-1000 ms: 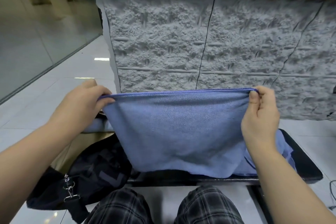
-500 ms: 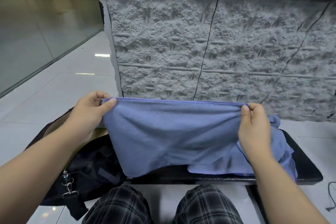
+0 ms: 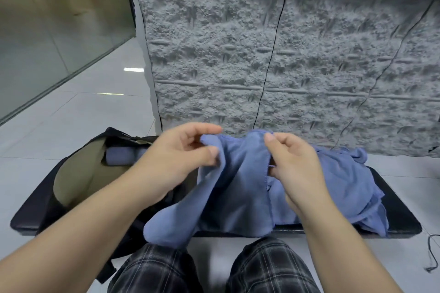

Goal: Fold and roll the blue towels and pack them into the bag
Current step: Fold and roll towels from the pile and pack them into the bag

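Observation:
A blue towel (image 3: 235, 195) hangs folded between my hands over the black bench (image 3: 400, 219). My left hand (image 3: 181, 157) pinches one top corner between thumb and fingers. My right hand (image 3: 292, 162) pinches the other corner close beside it, so the cloth sags in a loop toward my knees. A heap of loose blue towels (image 3: 345, 181) lies on the bench behind my right hand. The open black bag (image 3: 78, 173) with a tan lining sits at the left, and a rolled blue towel (image 3: 121, 156) lies inside it.
A rough grey stone-textured wall (image 3: 262, 54) stands just behind the bench. Pale floor tiles (image 3: 59, 121) spread to the left, with a glass partition beyond. My knees in plaid trousers (image 3: 214, 269) are below the bench edge. A thin black cable (image 3: 432, 254) lies on the floor at right.
My hands have come together and lower, bringing the two top corners of the stretched towel close. The towel now sags folded instead of hanging flat, and the bag's inside shows.

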{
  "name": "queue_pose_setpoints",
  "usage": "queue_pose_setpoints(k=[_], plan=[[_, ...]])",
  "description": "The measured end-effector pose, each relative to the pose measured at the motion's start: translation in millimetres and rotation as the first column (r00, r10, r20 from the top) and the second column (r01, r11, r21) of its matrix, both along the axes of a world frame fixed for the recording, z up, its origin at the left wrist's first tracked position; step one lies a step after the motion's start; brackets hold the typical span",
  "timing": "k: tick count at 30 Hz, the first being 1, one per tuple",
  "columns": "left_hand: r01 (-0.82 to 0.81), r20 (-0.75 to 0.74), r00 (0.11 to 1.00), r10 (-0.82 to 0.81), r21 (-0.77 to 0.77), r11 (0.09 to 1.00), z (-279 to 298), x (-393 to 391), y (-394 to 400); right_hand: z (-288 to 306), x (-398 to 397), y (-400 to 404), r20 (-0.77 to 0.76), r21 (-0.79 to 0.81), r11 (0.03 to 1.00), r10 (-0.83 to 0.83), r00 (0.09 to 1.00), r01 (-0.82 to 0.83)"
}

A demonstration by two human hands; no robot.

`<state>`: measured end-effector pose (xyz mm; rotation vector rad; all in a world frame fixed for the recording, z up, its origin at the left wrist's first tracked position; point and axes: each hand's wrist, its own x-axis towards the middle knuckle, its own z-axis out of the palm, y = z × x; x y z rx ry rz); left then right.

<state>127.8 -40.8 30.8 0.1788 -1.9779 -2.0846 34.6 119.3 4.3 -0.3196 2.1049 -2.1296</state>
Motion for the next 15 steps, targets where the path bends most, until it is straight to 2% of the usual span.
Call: queue_pose_setpoints(k=[3, 11, 13, 15], plan=[[0.045, -0.008, 0.999, -0.046, -0.131, 0.99, -14.0, -3.1, 9.7, 1.8, 14.6, -9.0, -0.028, 0.03, 0.996, 0.08, 0.996, -0.08], [-0.207, -0.024, 0.978, 0.206, -0.15, 0.967, -42.1, -13.5, 22.5, -9.4, 30.5, -17.6, -0.007, 0.084, 0.987, 0.137, 0.991, -0.136], [-0.253, -0.054, 0.967, 0.248, -0.264, 0.931, -47.1, -13.0, 22.4, -14.3, 31.9, -18.5, -0.009, 0.094, 0.986, 0.142, 0.99, -0.141], [-0.333, -0.144, 0.943, 0.301, -0.457, 0.825, -49.3, -11.2, 19.9, -18.6, 32.1, -18.0, -0.008, 0.093, 0.985, 0.147, 0.989, -0.145]])
